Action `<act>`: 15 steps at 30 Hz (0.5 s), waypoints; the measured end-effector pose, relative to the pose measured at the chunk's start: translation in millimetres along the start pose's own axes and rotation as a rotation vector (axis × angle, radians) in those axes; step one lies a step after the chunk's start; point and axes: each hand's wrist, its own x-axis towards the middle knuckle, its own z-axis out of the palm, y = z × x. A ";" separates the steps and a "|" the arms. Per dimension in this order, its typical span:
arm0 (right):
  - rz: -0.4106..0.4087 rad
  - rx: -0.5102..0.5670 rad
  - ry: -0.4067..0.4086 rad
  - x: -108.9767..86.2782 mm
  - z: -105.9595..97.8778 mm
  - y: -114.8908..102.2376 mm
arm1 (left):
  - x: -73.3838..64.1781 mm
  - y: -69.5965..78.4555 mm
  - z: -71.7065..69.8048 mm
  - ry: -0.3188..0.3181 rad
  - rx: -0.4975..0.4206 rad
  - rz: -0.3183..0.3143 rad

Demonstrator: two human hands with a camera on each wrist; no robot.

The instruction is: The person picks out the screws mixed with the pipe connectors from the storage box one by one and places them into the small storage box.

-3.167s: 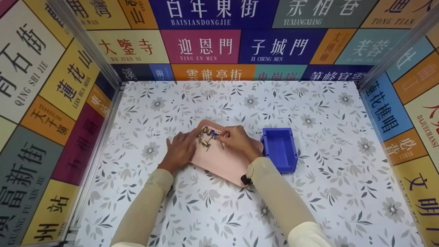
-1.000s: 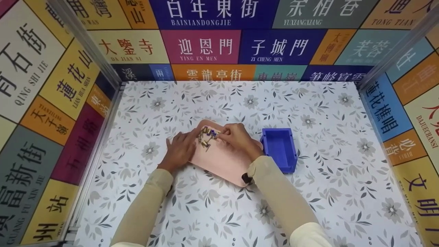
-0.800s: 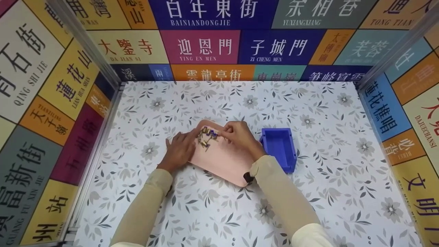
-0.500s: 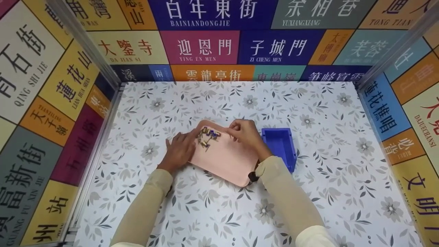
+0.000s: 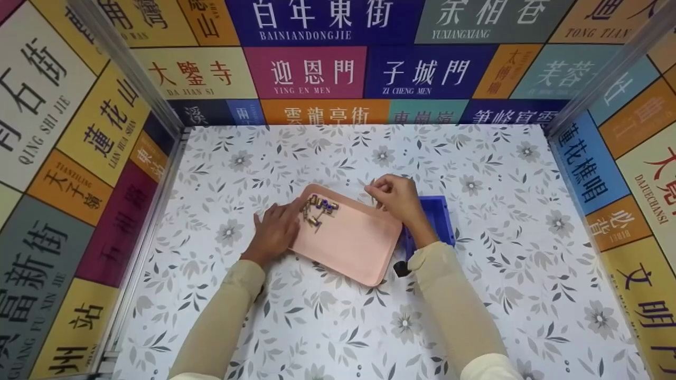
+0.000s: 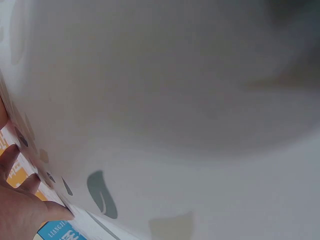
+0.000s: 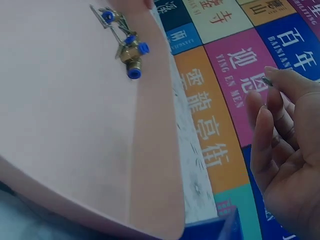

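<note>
A pink tray lies aslant on the table. Its far left part holds a cluster of brass push-in fittings with blue ends and several screws. My left hand rests at the tray's left edge, fingers relaxed; the left wrist view catches only part of that hand. My right hand is raised near the tray's far right corner, close to the blue bin. In the right wrist view its thumb and fingers pinch a small metal screw, mostly hidden by the fingertips.
The blue bin stands right beside the tray, partly covered by my right hand and forearm. A floral cloth covers the table. Panels with printed characters rise at the back and both sides.
My right hand has left the fittings cluster and moved right across the tray towards the blue bin, with the screw pinched. The left hand and the tray have stayed in place.
</note>
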 end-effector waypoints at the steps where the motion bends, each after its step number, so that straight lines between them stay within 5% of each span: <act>1: 0.009 0.004 0.014 -0.6 -2.3 0.1 | 0.1 0.0 0.1 -0.002 0.000 -0.003; 15: 0.042 0.087 0.130 -12.7 -30.3 14.7 | 1.1 -0.3 1.7 -0.001 -0.022 -0.001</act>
